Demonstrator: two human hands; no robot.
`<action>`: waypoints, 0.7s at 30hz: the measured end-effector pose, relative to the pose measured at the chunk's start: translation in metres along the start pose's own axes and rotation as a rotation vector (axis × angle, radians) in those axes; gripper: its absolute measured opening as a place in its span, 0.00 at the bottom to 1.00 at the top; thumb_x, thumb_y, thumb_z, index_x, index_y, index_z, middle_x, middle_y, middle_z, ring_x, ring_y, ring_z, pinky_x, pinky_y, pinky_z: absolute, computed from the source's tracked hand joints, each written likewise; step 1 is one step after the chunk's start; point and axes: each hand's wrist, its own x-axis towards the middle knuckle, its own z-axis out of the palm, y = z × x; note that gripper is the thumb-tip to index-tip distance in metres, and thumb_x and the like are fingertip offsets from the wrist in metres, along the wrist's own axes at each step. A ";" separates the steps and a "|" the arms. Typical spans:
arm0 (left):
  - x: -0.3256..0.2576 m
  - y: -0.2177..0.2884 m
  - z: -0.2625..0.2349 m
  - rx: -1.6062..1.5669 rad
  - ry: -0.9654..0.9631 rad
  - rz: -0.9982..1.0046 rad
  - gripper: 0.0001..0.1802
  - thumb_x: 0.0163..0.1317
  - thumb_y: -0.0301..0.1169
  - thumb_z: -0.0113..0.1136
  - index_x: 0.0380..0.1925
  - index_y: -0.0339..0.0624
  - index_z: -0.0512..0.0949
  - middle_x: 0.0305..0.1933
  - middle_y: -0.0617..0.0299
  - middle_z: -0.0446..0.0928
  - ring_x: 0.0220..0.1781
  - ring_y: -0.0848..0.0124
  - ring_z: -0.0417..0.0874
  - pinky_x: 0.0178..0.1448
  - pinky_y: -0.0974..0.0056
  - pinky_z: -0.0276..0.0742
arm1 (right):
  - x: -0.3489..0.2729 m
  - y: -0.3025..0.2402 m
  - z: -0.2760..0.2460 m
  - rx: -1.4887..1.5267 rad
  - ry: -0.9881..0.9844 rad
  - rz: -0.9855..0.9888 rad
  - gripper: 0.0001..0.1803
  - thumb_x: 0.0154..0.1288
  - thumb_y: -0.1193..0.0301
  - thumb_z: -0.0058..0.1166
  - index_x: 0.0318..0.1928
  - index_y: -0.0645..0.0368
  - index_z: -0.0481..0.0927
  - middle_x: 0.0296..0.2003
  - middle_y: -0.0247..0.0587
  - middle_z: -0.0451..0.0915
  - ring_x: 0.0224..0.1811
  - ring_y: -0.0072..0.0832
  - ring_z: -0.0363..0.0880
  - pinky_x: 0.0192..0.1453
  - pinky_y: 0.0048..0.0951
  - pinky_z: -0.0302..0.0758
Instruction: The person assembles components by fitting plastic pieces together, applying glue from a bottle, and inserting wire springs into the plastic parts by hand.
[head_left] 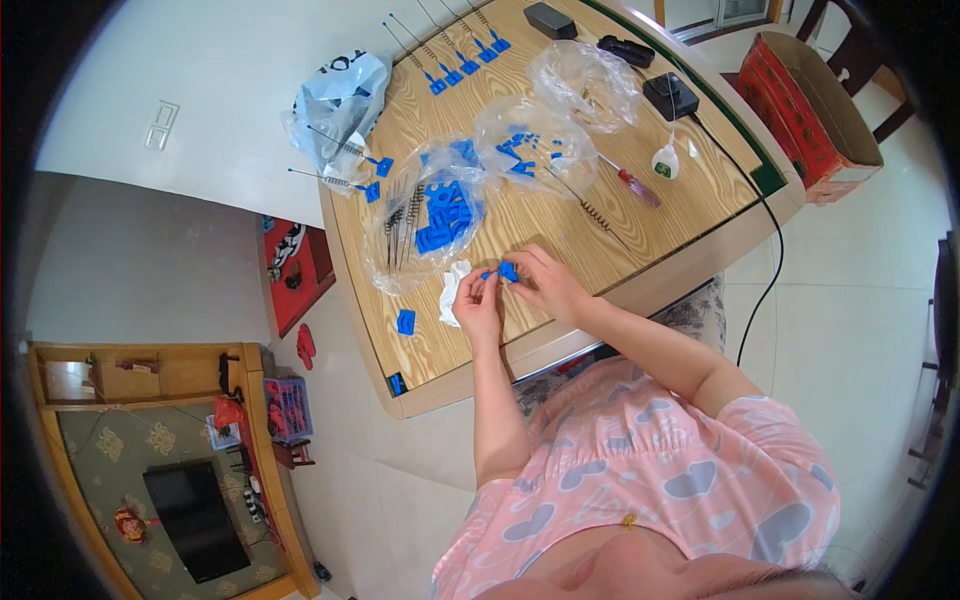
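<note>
My left hand (477, 297) and my right hand (545, 283) meet over the wooden table (520, 230) near its front edge. Between their fingertips they pinch a small blue plastic part (505, 271). A crumpled white tissue or bag (452, 285) lies just left of my left hand. Behind the hands, a clear plastic bag (425, 215) holds several blue plastic parts and thin metal springs.
More clear bags (585, 85) and blue parts lie further back, with a red-handled screwdriver (632, 182), a loose spring (590, 212), a white glue bottle (665, 162), black boxes (668, 95) and a cable. A single blue part (405, 321) sits left. A red carton (810, 110) stands on the floor.
</note>
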 end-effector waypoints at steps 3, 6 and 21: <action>0.001 -0.001 -0.002 -0.054 -0.029 -0.028 0.09 0.60 0.17 0.57 0.40 0.33 0.75 0.40 0.54 0.81 0.38 0.75 0.82 0.41 0.74 0.78 | 0.000 -0.002 -0.001 -0.034 0.001 -0.024 0.22 0.56 0.73 0.60 0.51 0.62 0.70 0.42 0.48 0.71 0.42 0.45 0.76 0.42 0.37 0.76; 0.001 -0.003 -0.005 -0.027 -0.073 0.001 0.10 0.59 0.16 0.57 0.41 0.34 0.74 0.41 0.54 0.81 0.39 0.74 0.82 0.41 0.74 0.78 | 0.000 -0.002 -0.001 -0.020 0.002 -0.009 0.21 0.57 0.74 0.60 0.51 0.62 0.70 0.42 0.48 0.71 0.42 0.46 0.76 0.42 0.37 0.76; 0.000 0.002 -0.005 -0.002 -0.092 -0.017 0.10 0.57 0.15 0.59 0.38 0.35 0.73 0.41 0.54 0.81 0.40 0.74 0.82 0.43 0.73 0.79 | -0.009 -0.004 -0.010 -0.031 0.070 0.019 0.20 0.58 0.74 0.57 0.52 0.61 0.70 0.41 0.47 0.71 0.42 0.44 0.76 0.43 0.36 0.74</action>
